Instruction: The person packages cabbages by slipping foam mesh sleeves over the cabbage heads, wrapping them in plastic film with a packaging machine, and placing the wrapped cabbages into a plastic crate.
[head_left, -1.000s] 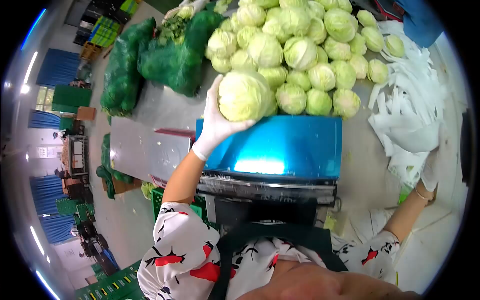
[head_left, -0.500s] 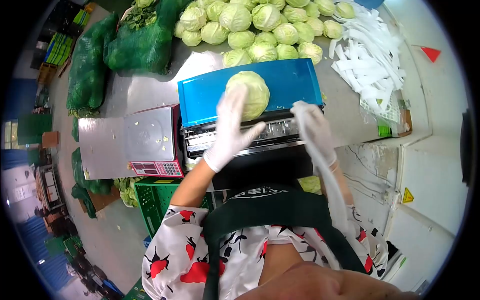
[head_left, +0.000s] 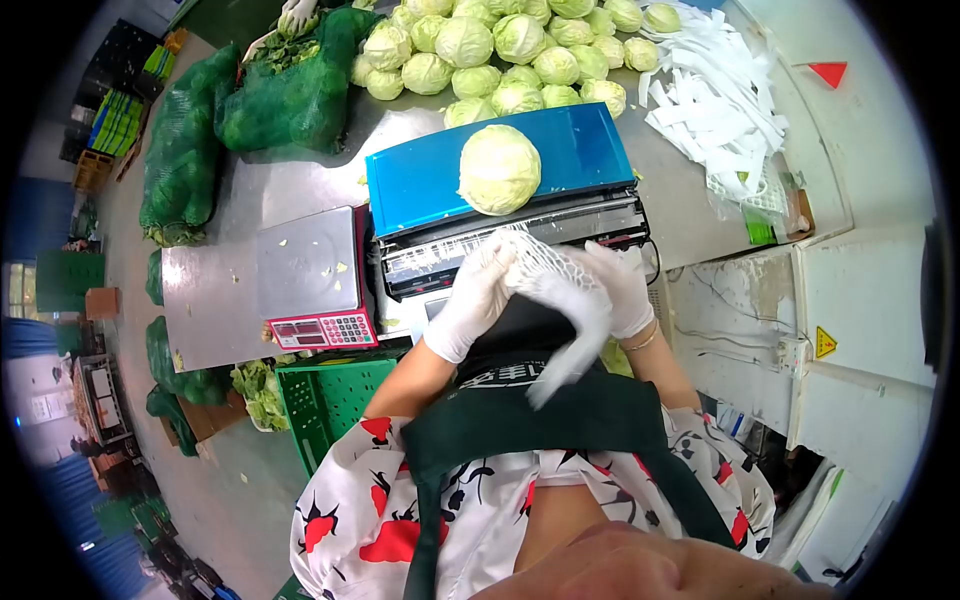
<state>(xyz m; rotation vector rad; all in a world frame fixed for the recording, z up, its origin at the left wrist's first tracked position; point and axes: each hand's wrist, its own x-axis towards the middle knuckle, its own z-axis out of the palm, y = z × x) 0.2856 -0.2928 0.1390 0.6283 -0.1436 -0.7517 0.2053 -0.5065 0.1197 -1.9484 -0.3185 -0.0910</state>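
Note:
My left hand [head_left: 478, 300], in a white glove, pinches one end of a white mesh net sleeve [head_left: 560, 285] in front of the blue-topped machine. Also gloved, my right hand [head_left: 618, 285] holds the sleeve's other side, and a loose length hangs between them over my dark apron. The net's opening looks spread near my left fingers. Just beyond both hands, one cabbage [head_left: 500, 170] rests untouched on the machine's blue top [head_left: 420, 187].
Many cabbages [head_left: 465, 42] are piled behind the machine. White net strips [head_left: 715, 95] lie at the right. A scale [head_left: 310, 265] stands left, green mesh sacks [head_left: 185, 140] further left, and a green crate [head_left: 330, 395] below. Another person's gloved hand [head_left: 297, 18] is at the top left.
The large cabbage went from my left hand onto the blue top and was let go. My right hand brought a net sleeve from the right, and my left hand has taken hold of it.

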